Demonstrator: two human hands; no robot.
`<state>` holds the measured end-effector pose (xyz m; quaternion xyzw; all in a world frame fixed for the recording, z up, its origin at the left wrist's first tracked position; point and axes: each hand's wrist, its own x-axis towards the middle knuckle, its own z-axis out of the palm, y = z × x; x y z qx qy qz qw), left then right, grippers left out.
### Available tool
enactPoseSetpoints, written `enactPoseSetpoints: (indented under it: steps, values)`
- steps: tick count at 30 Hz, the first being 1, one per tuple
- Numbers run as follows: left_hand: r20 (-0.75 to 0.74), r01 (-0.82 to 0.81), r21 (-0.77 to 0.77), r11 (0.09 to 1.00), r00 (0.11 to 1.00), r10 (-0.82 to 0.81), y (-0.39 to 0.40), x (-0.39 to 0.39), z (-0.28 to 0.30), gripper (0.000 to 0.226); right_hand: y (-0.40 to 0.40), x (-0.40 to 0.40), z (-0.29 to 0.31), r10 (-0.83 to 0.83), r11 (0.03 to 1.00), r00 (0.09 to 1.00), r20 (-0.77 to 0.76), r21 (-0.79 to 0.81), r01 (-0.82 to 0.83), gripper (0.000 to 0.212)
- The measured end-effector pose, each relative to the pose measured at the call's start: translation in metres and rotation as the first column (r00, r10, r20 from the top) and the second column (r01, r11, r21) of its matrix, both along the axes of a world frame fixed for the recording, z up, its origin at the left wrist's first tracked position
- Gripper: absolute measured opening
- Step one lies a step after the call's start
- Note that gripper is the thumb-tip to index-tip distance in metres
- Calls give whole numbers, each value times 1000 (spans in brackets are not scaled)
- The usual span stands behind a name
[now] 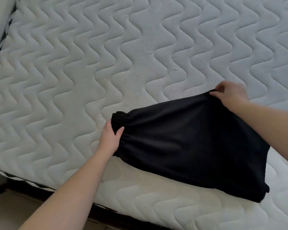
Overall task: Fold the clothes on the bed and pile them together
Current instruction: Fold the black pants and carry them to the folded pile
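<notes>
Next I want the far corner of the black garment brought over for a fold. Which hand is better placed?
Probably the right hand: it already pinches the far corner of the black garment. The left hand grips the gathered waistband and can anchor it on the mattress.

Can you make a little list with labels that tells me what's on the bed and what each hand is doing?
garment: black soft fabric garment with an elastic gathered waistband, lying mostly flat near the front edge of the bed
surface: white quilted mattress with a wavy stitch pattern
left hand: left hand grips the gathered waistband, thumb on top of the fabric
right hand: right hand pinches the far corner of the garment and lifts it slightly
other clothes: none in view
pile: none in view
</notes>
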<state>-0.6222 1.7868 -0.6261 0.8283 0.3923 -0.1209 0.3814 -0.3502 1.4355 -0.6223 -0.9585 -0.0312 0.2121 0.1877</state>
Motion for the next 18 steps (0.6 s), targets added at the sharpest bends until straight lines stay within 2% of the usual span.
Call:
enactPoseSetpoints:
  steps: [2, 4, 7, 12, 15, 18]
  values:
    - [-16, 51, 171, 984, 999, -49, -6, -1, 4, 66, -1, 0, 0, -4, 999, 999, -41, 43, 6, 29]
    - [-24, 106, 372, 922, 994, -105, -14, 1, 12, 71, -8, -1, 5, -34, 993, 997, -69, 106, 41, 32]
    - [41, 201, 513, 835, 965, -258, -30, 14, 25, 63, -31, -12, 14, -85, 984, 994, -70, 148, 95, 29]
    - [72, 423, 481, 767, 854, -516, -84, 66, 37, 50, -89, -33, 20, -133, 983, 986, -105, 116, 145, 19]
    - [117, 576, 412, 706, 735, -668, -133, 96, 36, 47, -122, -47, 20, -160, 976, 976, -149, 122, 179, 17]
    - [134, 716, 356, 600, 597, -791, -183, 123, 32, 48, -144, -60, 20, -171, 973, 966, -196, 117, 196, 23]
